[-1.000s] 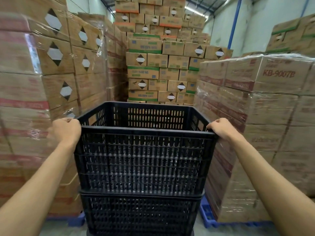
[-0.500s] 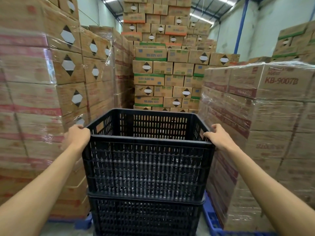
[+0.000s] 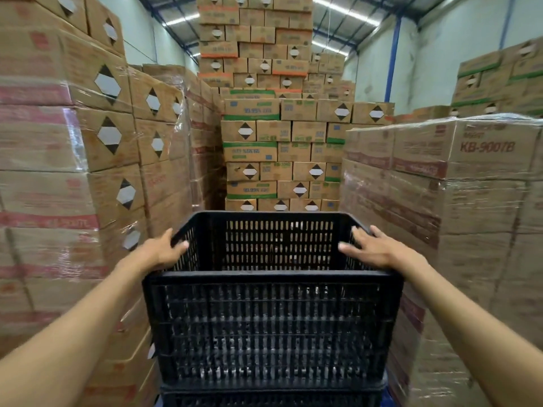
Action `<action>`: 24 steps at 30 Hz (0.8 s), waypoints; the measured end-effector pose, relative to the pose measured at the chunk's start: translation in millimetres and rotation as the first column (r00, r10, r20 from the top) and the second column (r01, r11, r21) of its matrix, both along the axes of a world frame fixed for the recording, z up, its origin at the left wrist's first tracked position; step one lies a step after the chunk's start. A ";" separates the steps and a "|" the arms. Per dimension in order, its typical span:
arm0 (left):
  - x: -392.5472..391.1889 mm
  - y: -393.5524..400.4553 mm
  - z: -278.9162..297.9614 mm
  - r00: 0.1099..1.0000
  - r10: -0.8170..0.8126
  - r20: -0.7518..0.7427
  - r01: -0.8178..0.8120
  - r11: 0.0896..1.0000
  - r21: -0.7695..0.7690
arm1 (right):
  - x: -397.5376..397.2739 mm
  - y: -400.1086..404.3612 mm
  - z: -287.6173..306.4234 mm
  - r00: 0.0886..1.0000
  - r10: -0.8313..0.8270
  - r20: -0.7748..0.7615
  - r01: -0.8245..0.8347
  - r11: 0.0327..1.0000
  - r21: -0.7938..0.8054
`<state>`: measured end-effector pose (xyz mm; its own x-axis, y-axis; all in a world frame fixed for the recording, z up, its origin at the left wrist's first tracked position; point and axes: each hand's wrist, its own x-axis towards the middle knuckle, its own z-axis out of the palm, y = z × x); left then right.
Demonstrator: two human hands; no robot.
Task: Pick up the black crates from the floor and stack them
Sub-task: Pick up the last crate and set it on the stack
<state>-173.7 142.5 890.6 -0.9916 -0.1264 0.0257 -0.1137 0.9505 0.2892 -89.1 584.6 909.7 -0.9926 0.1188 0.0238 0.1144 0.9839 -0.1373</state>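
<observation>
The top black crate, slatted and empty, sits on a second black crate whose rim shows at the bottom edge. My left hand grips the top crate's left rim, thumb inside and fingers over the outer edge. On the right rim lies my right hand, palm down, its thumb pointing into the crate and its fingers spread flat rather than wrapped around the rim.
Shrink-wrapped pallets of cardboard boxes wall the crates in closely on the left and right. A taller stack of cartons stands straight ahead beyond the crate. The floor is hidden.
Both hands have slid forward along the side rims, away from the near corners. The right hand's fingers have spread out. The crate stays on the stack; the view has tilted upward.
</observation>
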 end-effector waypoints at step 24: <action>-40.6 -5.0 16.7 0.990 -0.067 -0.125 0.072 0.997 0.031 | -31.5 34.4 13.9 0.970 -0.019 -0.242 -0.037 0.973 -0.226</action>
